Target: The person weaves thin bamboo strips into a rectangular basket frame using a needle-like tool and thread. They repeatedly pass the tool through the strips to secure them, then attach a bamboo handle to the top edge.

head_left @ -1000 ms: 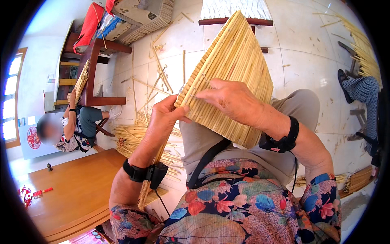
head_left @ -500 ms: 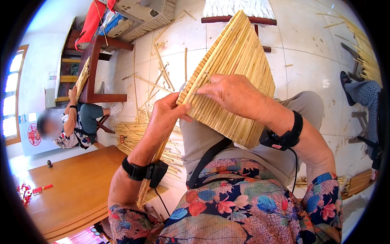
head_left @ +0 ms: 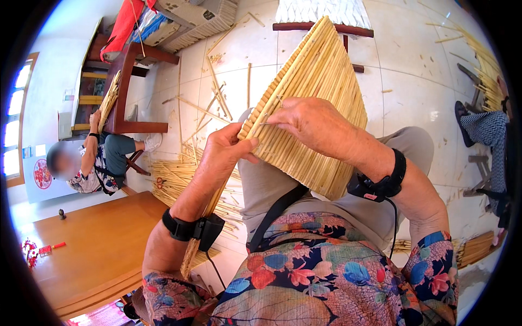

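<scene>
A panel of straw-coloured reed stalks [head_left: 321, 127] laid side by side rests against my lap, narrowing to a point at its far end. Its left edge is a thick row of wrapped, knotted stalk ends. My left hand [head_left: 225, 148] is closed on the lower left corner of this edge, thumb on top. Just to the right of it, over the panel, my right hand [head_left: 312, 122] pinches a thin, needle-like piece [head_left: 265, 120] against the edge. The rest of that piece is hidden by the fingers.
Loose reed stalks [head_left: 174, 182] lie on the tiled floor to the left, beside a wooden table [head_left: 103, 233]. Another person [head_left: 103, 157] sits at the far left, holding a bundle of stalks. At the right edge are a patterned trouser leg [head_left: 484, 125] and more stalks [head_left: 484, 70].
My view has shifted slightly. Both hands keep nearly the same place on the reed panel. At the far right, part of a person has come into view by the stalks.
</scene>
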The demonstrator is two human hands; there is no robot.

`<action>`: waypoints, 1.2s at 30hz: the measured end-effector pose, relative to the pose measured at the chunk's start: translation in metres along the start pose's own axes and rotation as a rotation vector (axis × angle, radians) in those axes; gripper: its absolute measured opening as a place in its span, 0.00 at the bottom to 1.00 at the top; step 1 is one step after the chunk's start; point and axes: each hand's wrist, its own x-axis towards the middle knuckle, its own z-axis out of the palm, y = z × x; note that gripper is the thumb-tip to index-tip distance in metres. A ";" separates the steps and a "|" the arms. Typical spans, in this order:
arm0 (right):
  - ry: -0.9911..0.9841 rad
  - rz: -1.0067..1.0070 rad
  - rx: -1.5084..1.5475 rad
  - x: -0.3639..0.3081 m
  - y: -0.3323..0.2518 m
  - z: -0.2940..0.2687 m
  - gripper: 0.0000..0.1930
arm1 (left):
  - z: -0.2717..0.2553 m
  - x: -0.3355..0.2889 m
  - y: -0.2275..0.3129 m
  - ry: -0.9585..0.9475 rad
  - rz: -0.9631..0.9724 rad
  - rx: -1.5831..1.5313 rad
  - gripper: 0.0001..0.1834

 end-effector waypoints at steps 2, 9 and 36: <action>-0.011 0.001 -0.010 0.000 -0.001 -0.001 0.11 | 0.001 -0.001 0.002 -0.002 0.000 0.004 0.16; 0.012 -0.026 0.025 0.001 0.003 0.001 0.10 | -0.002 0.000 -0.004 0.002 -0.029 0.008 0.17; -0.046 -0.080 -0.089 -0.006 0.007 -0.006 0.11 | 0.002 0.003 -0.009 0.000 -0.023 0.098 0.14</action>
